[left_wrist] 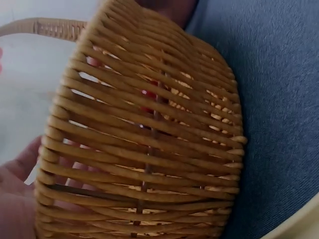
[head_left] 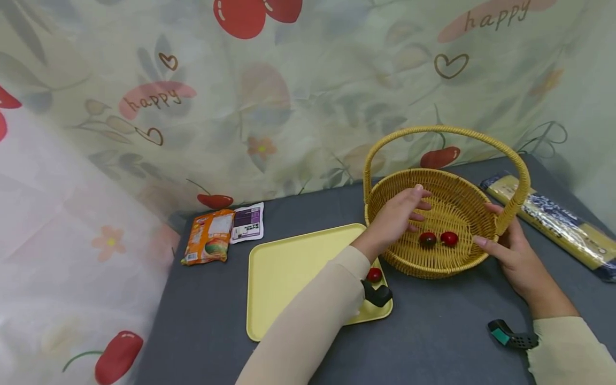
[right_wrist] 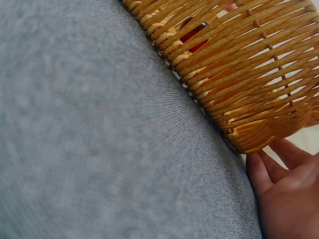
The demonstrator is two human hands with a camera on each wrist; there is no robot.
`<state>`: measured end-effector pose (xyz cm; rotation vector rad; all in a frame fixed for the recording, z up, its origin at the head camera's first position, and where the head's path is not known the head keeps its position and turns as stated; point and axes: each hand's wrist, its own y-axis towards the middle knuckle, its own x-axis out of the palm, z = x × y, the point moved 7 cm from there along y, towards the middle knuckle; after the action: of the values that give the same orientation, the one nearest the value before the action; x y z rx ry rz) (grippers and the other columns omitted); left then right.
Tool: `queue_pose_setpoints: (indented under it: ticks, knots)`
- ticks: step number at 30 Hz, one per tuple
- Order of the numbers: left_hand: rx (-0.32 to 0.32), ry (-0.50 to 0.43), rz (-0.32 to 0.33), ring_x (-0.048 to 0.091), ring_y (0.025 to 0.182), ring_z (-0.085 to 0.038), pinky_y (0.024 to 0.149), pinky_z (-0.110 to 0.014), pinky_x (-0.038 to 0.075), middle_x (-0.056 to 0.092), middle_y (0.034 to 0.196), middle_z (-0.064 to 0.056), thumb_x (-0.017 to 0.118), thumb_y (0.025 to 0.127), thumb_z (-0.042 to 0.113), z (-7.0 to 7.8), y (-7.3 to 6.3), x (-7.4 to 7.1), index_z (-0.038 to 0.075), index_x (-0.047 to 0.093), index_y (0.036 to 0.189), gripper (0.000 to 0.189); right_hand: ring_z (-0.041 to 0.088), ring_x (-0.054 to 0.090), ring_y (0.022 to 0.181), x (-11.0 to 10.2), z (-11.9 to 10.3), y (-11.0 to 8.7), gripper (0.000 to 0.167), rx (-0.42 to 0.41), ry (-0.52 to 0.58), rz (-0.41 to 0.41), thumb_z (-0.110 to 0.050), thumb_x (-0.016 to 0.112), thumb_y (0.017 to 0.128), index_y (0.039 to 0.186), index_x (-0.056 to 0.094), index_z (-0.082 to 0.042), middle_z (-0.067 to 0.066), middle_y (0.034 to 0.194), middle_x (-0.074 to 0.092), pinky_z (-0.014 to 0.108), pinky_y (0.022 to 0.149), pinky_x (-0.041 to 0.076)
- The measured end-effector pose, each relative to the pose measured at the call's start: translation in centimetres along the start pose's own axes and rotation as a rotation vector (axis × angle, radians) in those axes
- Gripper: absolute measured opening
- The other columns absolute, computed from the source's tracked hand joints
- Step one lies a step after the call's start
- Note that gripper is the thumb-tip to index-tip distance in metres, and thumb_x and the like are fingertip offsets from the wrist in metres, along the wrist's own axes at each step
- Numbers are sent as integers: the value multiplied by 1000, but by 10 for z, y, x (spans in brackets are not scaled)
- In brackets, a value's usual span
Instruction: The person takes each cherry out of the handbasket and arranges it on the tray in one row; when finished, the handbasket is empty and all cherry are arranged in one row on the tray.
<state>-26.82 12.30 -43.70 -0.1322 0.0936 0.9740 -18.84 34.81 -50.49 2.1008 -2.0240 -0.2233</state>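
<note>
A round wicker basket (head_left: 435, 270) with a tall arched handle stands on the table. Two small round dark-red fruits (head_left: 449, 238) lie on its bottom. Over the basket's left side is my left hand (head_left: 397, 216), its fingers extended and nothing between them. Through the weave in the left wrist view, parts of those fingers show inside the rim (left_wrist: 55, 129). My right hand (head_left: 517, 256) grips the basket's right side by the handle's foot, thumb over the rim. Another red fruit (head_left: 374, 275) lies on the yellow tray (head_left: 289, 267), partly behind the left wrist.
An orange snack packet (head_left: 209, 237) and a white-and-purple sachet (head_left: 247, 223) lie at the table's back left. Right of the basket is a long gold-and-blue package (head_left: 553, 222). A printed curtain (head_left: 308, 117) hangs along the back edge.
</note>
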Motion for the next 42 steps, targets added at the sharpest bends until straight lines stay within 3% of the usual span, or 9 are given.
queue_pose_setpoints:
  ticks: [6, 12, 20, 29, 33, 36, 42]
  knots:
    - [-67, 175, -35, 68, 109, -17, 84, -32, 56, 68, 120, 9, 60, 114, 35, -9, 4, 7, 23, 66, 149, 37, 16, 49, 134, 0, -1, 0, 72, 3, -25, 7, 8, 56, 107, 170, 29, -15, 7, 153, 43, 17, 97, 41]
    - [-94, 334, -89, 66, 96, -10, 75, -28, 52, 69, 111, 5, 74, 106, 13, -16, 10, 15, 19, 70, 146, 41, 20, 46, 136, 1, -1, 0, 72, 5, -41, 6, 8, 56, 107, 170, 28, -15, 9, 154, 42, 16, 98, 41]
    - [-163, 488, -151, 64, 94, -9, 78, -24, 52, 72, 109, 2, 83, 96, 4, -24, 15, 23, 14, 76, 134, 39, 14, 51, 133, 2, -2, 2, 74, -5, -24, -8, 9, 56, 107, 171, 27, -14, 9, 153, 44, 17, 96, 45]
    - [-135, 705, -165, 64, 97, -3, 83, -18, 49, 71, 103, 12, 86, 97, 12, -25, 18, 30, 19, 79, 126, 31, 15, 50, 134, 1, -2, 0, 74, -10, -28, -6, 9, 56, 107, 171, 27, -13, 8, 153, 43, 17, 96, 43]
    - [-128, 690, -141, 63, 94, -4, 81, -20, 50, 69, 102, 12, 81, 101, 14, -24, 17, 30, 19, 77, 127, 27, 13, 50, 133, 1, 0, 0, 73, -4, -25, 5, 10, 56, 107, 171, 28, -12, 8, 152, 43, 18, 95, 43]
    - [-106, 611, -88, 62, 93, -5, 77, -21, 50, 69, 106, 11, 78, 103, 13, -21, 15, 26, 16, 77, 130, 27, 12, 50, 133, 1, 1, 0, 74, -4, -15, 9, 11, 56, 106, 170, 29, -13, 6, 152, 44, 18, 95, 42]
    - [17, 498, 37, 57, 94, -9, 73, -22, 49, 56, 121, 8, 80, 102, 14, -10, 10, 15, 18, 80, 128, 26, 13, 50, 134, 2, -1, 0, 73, -12, -14, 3, 10, 56, 107, 170, 28, -13, 7, 152, 44, 17, 96, 42]
